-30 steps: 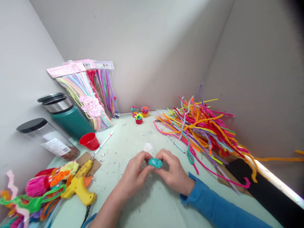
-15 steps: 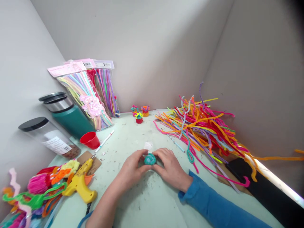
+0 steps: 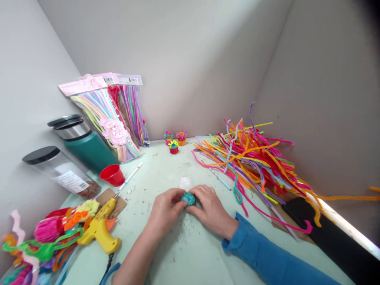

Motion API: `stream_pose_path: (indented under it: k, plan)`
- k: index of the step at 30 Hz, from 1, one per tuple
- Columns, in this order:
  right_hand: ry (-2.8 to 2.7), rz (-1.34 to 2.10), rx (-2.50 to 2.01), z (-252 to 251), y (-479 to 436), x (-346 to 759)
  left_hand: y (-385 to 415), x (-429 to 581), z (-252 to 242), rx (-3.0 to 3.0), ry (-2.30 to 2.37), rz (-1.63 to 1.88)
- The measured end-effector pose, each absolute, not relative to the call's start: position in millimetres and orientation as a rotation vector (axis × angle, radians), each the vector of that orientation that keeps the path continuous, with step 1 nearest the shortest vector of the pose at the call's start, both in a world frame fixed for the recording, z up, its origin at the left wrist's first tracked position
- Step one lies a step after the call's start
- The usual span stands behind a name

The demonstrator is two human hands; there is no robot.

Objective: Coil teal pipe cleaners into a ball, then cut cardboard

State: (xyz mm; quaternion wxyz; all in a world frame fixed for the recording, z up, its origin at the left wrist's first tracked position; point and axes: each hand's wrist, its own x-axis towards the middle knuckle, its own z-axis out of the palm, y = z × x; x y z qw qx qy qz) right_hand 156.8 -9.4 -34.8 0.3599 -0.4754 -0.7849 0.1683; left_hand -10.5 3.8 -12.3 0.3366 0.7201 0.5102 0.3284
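A small round teal coil of pipe cleaner [image 3: 188, 198] is held between both hands, just above the middle of the table. My left hand [image 3: 166, 208] pinches its left side, with the thumb lying over its front. On the other side, the fingers and thumb of my right hand [image 3: 210, 208] close around its right edge. Part of the coil is hidden behind my fingers. Just beyond it a whitish translucent patch [image 3: 184, 182] lies on the table.
Loose pipe cleaners [image 3: 252, 158] heap up at the right. A yellow glue gun [image 3: 102, 229], a red cup [image 3: 113, 175], a teal bottle [image 3: 89, 144] and a clear jar [image 3: 63, 172] are at the left. Three small pipe-cleaner figures [image 3: 173, 147] stand at the back.
My left thumb has moved up over the front of the teal coil, which has tilted. My left forearm has shifted slightly right.
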Motion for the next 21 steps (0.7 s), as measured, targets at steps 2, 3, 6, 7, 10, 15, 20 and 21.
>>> stream_pose_path:
  k: [2,3,6,7,10,15,20,21]
  plan:
    - [-2.014,0.423,-1.218,-36,-9,156,3,-10,-11,1.911,1.342,0.856]
    - [-2.009,0.419,-1.210,-37,-9,156,2,-10,-10,1.947,1.328,0.837]
    - [-1.999,0.401,-1.227,-37,-11,156,0,-10,-8,2.047,1.288,0.739]
    - [-1.999,0.389,-1.248,-37,-11,156,0,-10,-7,2.067,1.298,0.719]
    - [-2.001,0.355,-1.320,-36,-11,156,1,-9,-9,2.118,1.374,0.748]
    - [-1.997,0.368,-1.358,-38,-9,157,2,-8,-18,2.208,1.343,0.873]
    - [-2.003,0.397,-1.349,-37,-7,158,-2,-6,-22,2.259,1.337,0.806]
    - [-2.006,0.404,-1.348,-36,-7,158,-2,-6,-22,2.258,1.334,0.800]
